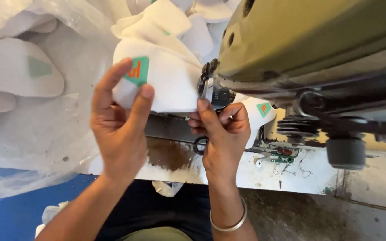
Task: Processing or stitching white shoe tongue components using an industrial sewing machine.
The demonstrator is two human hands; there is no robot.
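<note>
White cloth piece (166, 80) with my green-and-orange label (137, 70), centre frame; olive sewing machine (309, 35), upper right; silver bangle (228, 223), lower centre.

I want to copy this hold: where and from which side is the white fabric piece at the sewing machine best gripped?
Grip the white fabric piece at its free left edge beside the green label, coming from the left as the left hand does. Its right end is at the sewing machine head, where the right hand pinches close.

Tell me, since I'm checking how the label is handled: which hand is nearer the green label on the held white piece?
Left. The left hand pinches the white piece beside the green label; the right hand grips its far edge.
</note>
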